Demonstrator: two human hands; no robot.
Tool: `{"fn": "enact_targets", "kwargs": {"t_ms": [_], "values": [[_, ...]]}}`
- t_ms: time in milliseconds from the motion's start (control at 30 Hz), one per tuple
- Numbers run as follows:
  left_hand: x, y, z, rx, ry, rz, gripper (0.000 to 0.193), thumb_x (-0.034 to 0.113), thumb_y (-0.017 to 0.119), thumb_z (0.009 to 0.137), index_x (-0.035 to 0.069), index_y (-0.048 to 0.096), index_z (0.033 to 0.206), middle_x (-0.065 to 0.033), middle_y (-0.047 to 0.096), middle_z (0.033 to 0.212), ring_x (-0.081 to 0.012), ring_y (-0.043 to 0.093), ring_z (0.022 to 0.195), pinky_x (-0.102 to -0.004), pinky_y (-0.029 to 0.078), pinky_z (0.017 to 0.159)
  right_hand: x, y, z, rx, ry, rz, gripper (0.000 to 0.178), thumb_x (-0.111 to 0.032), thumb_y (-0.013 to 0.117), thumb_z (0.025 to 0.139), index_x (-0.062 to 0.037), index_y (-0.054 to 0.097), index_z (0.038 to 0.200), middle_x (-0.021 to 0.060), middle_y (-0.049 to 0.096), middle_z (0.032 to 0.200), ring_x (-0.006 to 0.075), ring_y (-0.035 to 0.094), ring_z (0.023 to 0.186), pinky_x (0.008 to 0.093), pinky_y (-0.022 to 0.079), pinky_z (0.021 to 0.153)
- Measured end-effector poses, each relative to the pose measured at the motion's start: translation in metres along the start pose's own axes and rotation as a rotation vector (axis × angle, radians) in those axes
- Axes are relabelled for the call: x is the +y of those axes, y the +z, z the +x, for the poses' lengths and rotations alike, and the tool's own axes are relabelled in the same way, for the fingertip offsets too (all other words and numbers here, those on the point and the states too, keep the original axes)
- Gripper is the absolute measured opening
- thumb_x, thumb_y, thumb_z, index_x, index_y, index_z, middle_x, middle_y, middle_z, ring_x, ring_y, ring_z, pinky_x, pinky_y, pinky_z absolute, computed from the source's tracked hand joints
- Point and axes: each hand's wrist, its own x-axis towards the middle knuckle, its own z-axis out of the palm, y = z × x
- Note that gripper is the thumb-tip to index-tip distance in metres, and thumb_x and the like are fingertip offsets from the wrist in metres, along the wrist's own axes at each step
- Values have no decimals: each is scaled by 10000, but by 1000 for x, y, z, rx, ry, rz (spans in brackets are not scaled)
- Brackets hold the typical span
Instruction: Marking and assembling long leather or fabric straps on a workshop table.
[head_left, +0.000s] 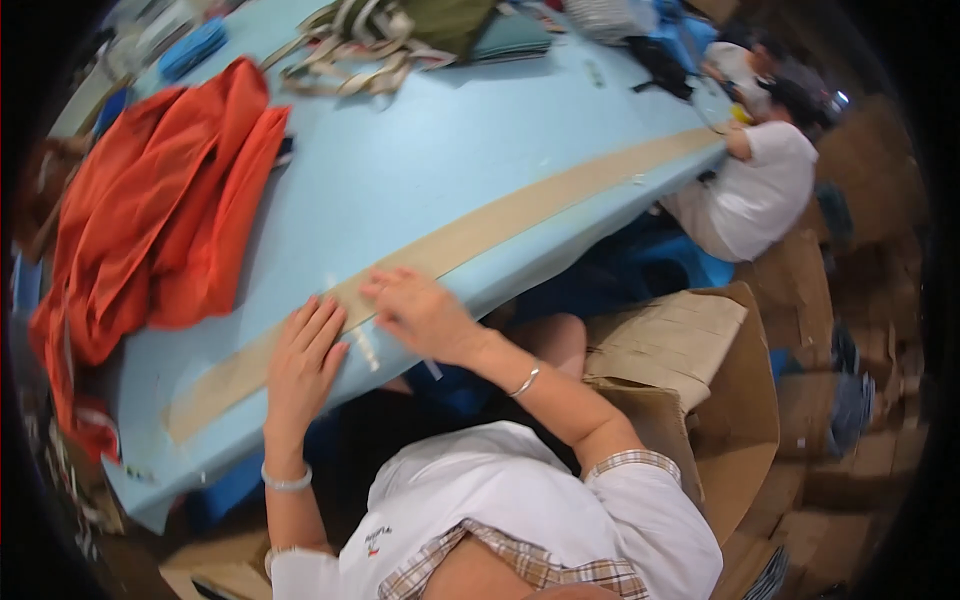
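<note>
- Head view: my left hand lies flat and open on a long tan strip, fingers extended and close together, gripping nothing.
- My right hand is just beside it at 2 o'clock, over the same strip, its fingers bent; motion blurs the fingertips, so I cannot tell whether they pinch anything.
- I wear a pale bracelet on my left wrist and a thin silvery bangle on my right.
- Taking the clock from my hands, with 12 straight ahead, the strip lies along the near edge of a light blue table, one end at 8 o'clock and the other at 2.
- At 10 o'clock a heap of orange-red cloth lies in loose folds and hangs over the table's side.
- At 11, farther off, I see a bright blue bundle.
- At 12, well apart from me, pale straps lie tangled beside olive cloth; a folded grey-green piece is next to them at 1.
- At 2, beyond the table's middle, there is a black item.
- Between 2 and 3, a co-worker in a white top has an arm near the strip's far end.
- Between 3 and 4, beside me, stands an open cardboard box.
</note>
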Motion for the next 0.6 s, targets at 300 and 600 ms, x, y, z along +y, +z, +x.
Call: {"fn": "enact_targets", "kwargs": {"t_ms": [300, 600], "values": [[0, 13, 2, 54, 64, -49, 410, 236, 634, 889, 79, 583, 1264, -76, 565, 1338, -272, 470, 1302, -415, 376, 1086, -4, -33, 8, -63, 175, 239, 124, -86, 577, 940, -32, 607, 1047, 144, 672, 1122, 291, 615, 1124, 367, 488, 923], [1, 10, 0, 86, 60, -59, 412, 240, 654, 866, 79, 591, 1240, -52, 578, 1320, -263, 492, 1276, -411, 396, 1062, -11, -43, 37, -77, 444, 402, 224, -167, 519, 1001, 4, 645, 1072, 32, 591, 791, 81, 548, 732, 219, 446, 665]]}}
